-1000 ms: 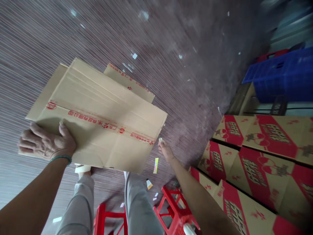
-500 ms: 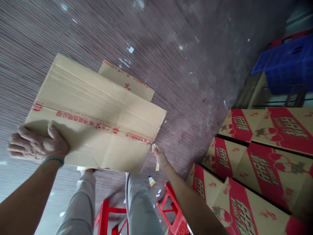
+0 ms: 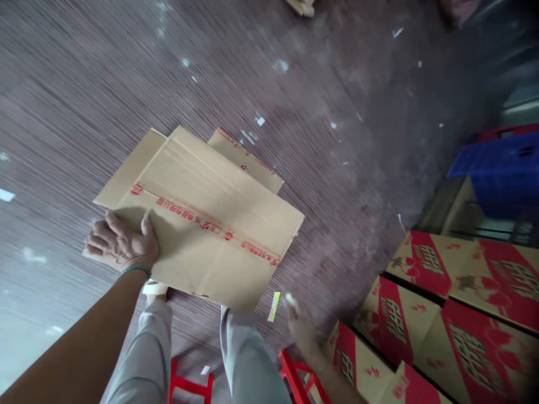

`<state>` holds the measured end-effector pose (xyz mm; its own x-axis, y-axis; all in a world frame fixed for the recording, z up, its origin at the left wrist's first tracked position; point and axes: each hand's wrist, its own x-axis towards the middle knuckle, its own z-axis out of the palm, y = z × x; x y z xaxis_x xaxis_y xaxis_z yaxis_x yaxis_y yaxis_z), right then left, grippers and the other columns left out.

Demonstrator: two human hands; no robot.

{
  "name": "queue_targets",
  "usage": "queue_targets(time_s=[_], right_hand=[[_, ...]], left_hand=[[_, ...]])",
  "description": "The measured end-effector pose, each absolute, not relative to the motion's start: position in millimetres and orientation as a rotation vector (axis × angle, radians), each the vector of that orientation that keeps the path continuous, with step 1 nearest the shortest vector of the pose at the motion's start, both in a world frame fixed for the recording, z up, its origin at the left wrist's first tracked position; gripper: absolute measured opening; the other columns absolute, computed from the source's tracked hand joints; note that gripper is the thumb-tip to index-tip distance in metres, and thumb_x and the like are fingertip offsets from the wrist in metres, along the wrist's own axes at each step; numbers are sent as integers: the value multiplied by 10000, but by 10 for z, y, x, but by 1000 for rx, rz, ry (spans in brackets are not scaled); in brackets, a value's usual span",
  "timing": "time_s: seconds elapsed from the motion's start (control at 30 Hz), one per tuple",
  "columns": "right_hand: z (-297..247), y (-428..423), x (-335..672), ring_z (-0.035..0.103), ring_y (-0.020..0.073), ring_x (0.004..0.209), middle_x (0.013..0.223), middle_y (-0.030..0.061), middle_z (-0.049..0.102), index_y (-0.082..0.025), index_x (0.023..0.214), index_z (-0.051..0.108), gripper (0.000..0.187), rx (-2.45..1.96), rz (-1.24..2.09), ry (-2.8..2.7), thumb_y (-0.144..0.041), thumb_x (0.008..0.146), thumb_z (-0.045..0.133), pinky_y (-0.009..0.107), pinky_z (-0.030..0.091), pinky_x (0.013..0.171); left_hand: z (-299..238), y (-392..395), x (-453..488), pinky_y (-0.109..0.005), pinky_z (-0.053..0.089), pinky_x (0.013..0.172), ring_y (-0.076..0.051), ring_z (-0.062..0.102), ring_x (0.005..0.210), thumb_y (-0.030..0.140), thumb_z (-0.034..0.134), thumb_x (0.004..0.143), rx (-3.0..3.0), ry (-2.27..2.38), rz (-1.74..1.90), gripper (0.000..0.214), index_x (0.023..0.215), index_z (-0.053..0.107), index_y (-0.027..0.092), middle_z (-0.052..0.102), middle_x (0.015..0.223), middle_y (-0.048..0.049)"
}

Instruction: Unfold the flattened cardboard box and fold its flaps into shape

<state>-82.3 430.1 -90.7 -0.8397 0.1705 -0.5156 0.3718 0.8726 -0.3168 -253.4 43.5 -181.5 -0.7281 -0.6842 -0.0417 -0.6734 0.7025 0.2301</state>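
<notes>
My left hand (image 3: 122, 244) grips the left edge of a flattened brown cardboard box (image 3: 210, 224) with red printed lettering, holding it out over the floor above my knees. My right hand (image 3: 300, 320) is blurred, down to the right of the box's lower corner and apart from it; whether it holds anything is unclear. A small yellow slip (image 3: 275, 306) shows beside that hand. My grey trouser legs (image 3: 248, 359) are below the box.
Red-and-tan printed cartons (image 3: 446, 303) are stacked at the right. A blue crate (image 3: 501, 174) sits at the far right. A red plastic stool (image 3: 295, 381) is under me. The brown floor (image 3: 295, 84) carries scattered paper scraps.
My right hand has come off the box's right corner and dropped lower. The view has pulled back, so the box looks smaller and more central, still gripped by my left hand.
</notes>
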Motion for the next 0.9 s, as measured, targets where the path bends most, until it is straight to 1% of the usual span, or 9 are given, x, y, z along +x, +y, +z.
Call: queue_targets(time_s=[0.07,0.1,0.17,0.3,0.4,0.5,0.7,0.8,0.9], right_hand=[[-928,4209,-1562,586,196,748,841,107,647,-167,904,615,401,346,-588,2737,-384,981,287,312,462,690],[-970,4086,-2014,572,210,759,844,122,636,-153,910,615,422,198,-557,2894,-392,988,276,335,452,705],[-1096,3702,-2901,546,239,847,928,156,617,-112,1022,605,475,-48,-487,3161,-381,1014,215,375,421,762],[-1449,2861,-3852,474,249,894,993,144,578,-109,1205,548,426,-431,-274,3226,-376,1026,269,383,331,772],[-1745,2599,-3848,438,257,891,988,131,563,-139,1222,550,441,-544,-140,3160,-465,995,357,393,281,773],[-1942,2594,-3742,420,260,887,969,128,559,-144,1219,560,507,-513,-91,3172,-543,970,369,408,256,794],[-2104,2637,-3774,409,240,875,976,113,576,-161,1210,575,455,-578,-93,3176,-496,978,374,412,232,799],[-2155,2633,-3774,405,238,886,1001,111,576,-175,1226,568,450,-555,-87,3158,-492,980,364,412,227,795],[-2152,2638,-3767,404,243,906,1012,113,571,-177,1251,551,467,-533,-85,3115,-497,984,338,418,225,807]], left_hand=[[-1746,454,-2557,-594,189,1101,-417,303,1298,637,437,885,1106,-2900,-352,780,1447,291,116,336,1447,-189],[-1719,457,-2563,-594,193,1101,-425,310,1292,638,428,887,1115,-2904,-342,781,1447,296,108,345,1437,-195],[-1687,452,-2568,-594,201,1101,-430,321,1282,637,430,884,1113,-2917,-342,785,1450,307,106,363,1421,-202],[-1702,431,-2570,-556,207,1116,-403,337,1270,615,457,877,1099,-2913,-325,788,1452,324,95,387,1397,-208],[-1731,436,-2581,-536,175,1137,-388,322,1286,602,460,876,1093,-2918,-307,796,1464,308,86,392,1384,-208],[-1757,446,-2607,-534,158,1143,-383,305,1302,594,473,869,1104,-2924,-306,805,1471,296,90,379,1398,-210],[-1841,388,-2586,-544,149,1144,-378,287,1328,595,467,887,1042,-2904,-269,813,1465,299,48,365,1418,-242],[-1869,534,-2506,-576,105,1136,-372,283,1349,478,524,908,580,-2962,-325,684,1430,366,66,361,1422,-255],[-1862,932,-2436,-519,129,1141,-323,366,1296,389,488,943,-507,-3082,-590,427,1299,539,159,497,1336,-155]])
